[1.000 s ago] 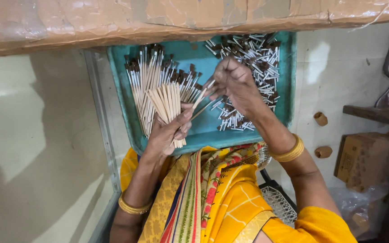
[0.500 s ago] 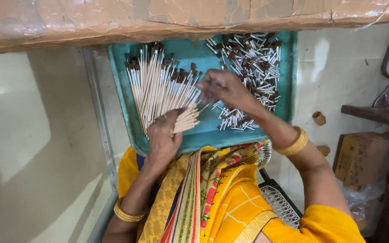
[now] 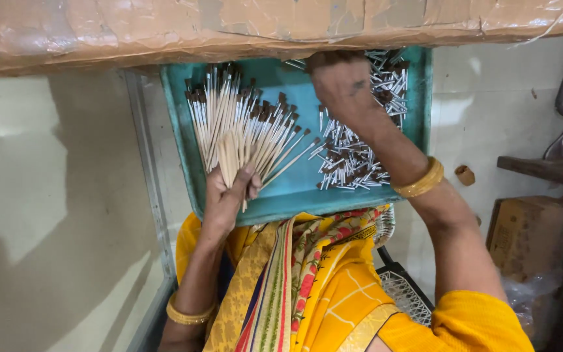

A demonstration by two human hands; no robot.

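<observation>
left hand (image 3: pixel 224 195) clamps one fanned bunch of wooden-handled brushes (image 3: pixel 242 133); right hand (image 3: pixel 341 85) reaches far over one teal metal tray (image 3: pixel 294 195), grip hidden.

Matt wooden brush handles (image 3: pixel 232 146), metal ferrules (image 3: pixel 350 160)

Bare-armed, with a gold bangle at each wrist (image 3: pixel 417 184); short yellow sleeve (image 3: pixel 477 322); yellow drape (image 3: pixel 294 287), bordered in what looks like floral red and green.

Brush-making workshop: tray (image 3: pixel 184 156) of paintbrushes (image 3: pixel 242 124)
</observation>
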